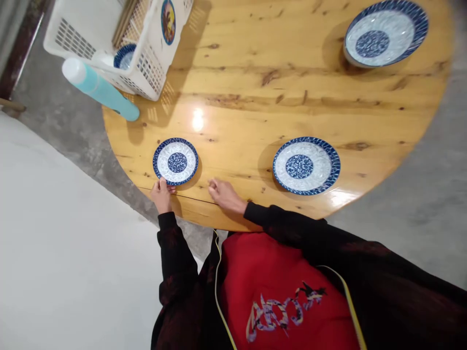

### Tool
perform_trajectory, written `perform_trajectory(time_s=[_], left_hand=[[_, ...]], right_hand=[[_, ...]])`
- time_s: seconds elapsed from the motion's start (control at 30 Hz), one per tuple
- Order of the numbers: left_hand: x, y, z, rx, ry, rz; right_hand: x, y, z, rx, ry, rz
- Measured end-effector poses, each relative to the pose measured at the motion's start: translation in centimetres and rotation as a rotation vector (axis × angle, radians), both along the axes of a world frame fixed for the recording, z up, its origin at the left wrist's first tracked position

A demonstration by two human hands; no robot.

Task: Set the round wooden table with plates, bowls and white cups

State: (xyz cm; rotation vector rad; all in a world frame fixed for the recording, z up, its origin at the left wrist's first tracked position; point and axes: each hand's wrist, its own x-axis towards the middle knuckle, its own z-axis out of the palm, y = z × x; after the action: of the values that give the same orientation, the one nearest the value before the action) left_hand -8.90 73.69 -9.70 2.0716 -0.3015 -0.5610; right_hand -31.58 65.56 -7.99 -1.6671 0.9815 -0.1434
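My left hand [162,195] pinches the near rim of a small blue-and-white plate [177,163], thumb on top and fingers at its edge. The plate has a dark blue border and a patterned blue disc in the middle. To the right of it, my right hand [226,195] rests at the table's near edge with its fingers curled in and nothing visible in them. Farther right lies a larger patterned dish [320,167] of the same design, apart from both hands.
A deeper blue-and-white bowl [399,36] stands at the back right of the round wooden table [248,116]. At the back left, a white plastic basket [153,48] holds chopsticks [126,22] and a blue-rimmed bowl [126,57]. Beside it stands a light-blue bottle [104,90].
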Motion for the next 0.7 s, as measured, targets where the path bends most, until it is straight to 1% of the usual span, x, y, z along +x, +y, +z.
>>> perform_trajectory(time_s=[0.1, 0.2, 0.3, 0.4, 0.47, 0.53, 0.63, 0.7], left_hand=[[-1.3, 0.7, 0.4, -0.043, 0.022, 0.051], [-3.7, 1.8, 1.0, -0.072, 0.020, 0.091], [-7.1, 3.0, 1.7, -0.086, -0.007, 0.115], [-11.7, 3.4, 2.8, -0.087, -0.051, 0.099], [-15.8, 3.3, 4.0, -0.083, -0.091, 0.056], [-20.8, 2.9, 5.2, -0.078, -0.111, -0.017], [-29.8, 2.4, 6.5, -0.074, -0.099, -0.164], [-36.4, 2.0, 6.6, -0.072, -0.078, -0.278]], right_hand=[[-3.9, 2.9, 0.4, 0.098, -0.038, 0.116], [-6.9, 4.3, 0.8, 0.119, -0.026, 0.179], [-9.6, 4.1, 1.4, 0.070, -0.045, 0.194], [-13.4, 2.8, 2.1, 0.035, -0.121, 0.112], [-17.0, 1.7, 2.3, 0.051, -0.184, 0.036], [-21.5, 0.8, 2.4, 0.091, -0.249, -0.047], [-29.7, 0.0, 2.1, 0.150, -0.322, -0.182], [-35.8, 0.1, 1.9, 0.206, -0.318, -0.305]])
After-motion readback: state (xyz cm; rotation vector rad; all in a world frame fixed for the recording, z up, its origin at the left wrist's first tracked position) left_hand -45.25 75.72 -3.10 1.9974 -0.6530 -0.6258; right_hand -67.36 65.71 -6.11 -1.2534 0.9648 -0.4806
